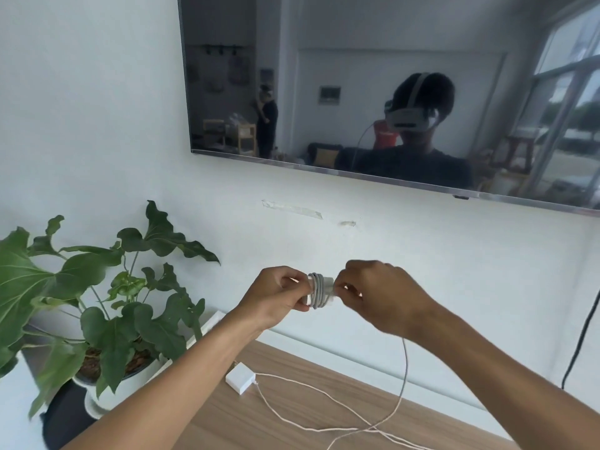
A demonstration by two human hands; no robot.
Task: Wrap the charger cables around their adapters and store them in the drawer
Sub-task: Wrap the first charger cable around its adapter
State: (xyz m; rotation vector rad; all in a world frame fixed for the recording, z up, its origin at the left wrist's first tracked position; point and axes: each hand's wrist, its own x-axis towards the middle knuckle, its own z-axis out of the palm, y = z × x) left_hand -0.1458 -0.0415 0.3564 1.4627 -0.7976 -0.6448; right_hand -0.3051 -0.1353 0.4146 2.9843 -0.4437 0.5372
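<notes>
Here both hands, left (279, 295) and right (378, 295), pinch the cable-wound adapter (319, 290) above another adapter (240, 380), beside a plant (107, 287).

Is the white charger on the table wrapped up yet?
No. The adapter lies on the table, its cable trailing loose across the wood.

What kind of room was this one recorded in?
Most likely a home living room. A wall-mounted TV reflects a sofa with a cushion, a wooden console runs beneath it, and a potted plant stands beside that. The hands are wrapping a charger there.
</notes>
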